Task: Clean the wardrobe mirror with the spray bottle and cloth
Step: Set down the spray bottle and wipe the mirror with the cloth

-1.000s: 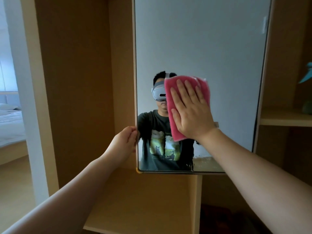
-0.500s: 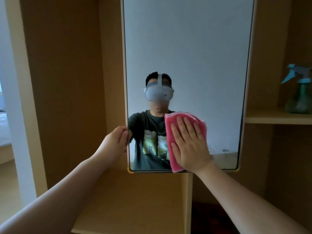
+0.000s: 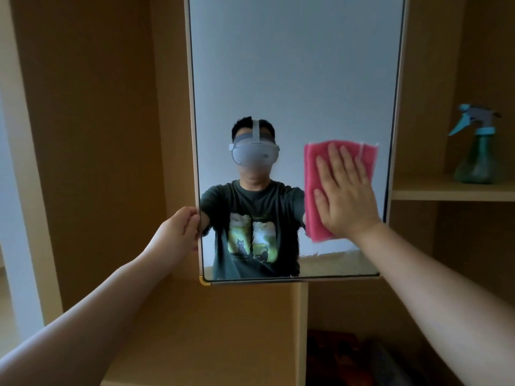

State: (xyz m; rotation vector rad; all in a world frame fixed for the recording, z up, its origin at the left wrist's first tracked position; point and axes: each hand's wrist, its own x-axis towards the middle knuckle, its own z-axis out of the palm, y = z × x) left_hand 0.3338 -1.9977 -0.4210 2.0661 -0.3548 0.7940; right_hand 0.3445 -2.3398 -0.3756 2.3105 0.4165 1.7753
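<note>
The tall wardrobe mirror (image 3: 292, 65) stands in a pale frame in the middle of the view and reflects a person wearing a headset. My right hand (image 3: 345, 190) lies flat, fingers straight, pressing a folded pink cloth (image 3: 313, 196) against the glass near the mirror's lower right edge. My left hand (image 3: 179, 232) grips the mirror's left frame edge low down, fingers curled round it. A green spray bottle (image 3: 478, 151) with a light blue trigger head stands on the shelf to the right, away from both hands.
Wooden wardrobe panels surround the mirror. A shelf (image 3: 451, 190) on the right carries the bottle. A flat wooden surface (image 3: 223, 330) sits below the mirror, with a dark open compartment (image 3: 362, 358) under it at the right.
My right hand slid the pink cloth down the glass and then up and to the right, toward the mirror's right edge. My left hand kept its grip on the left frame.
</note>
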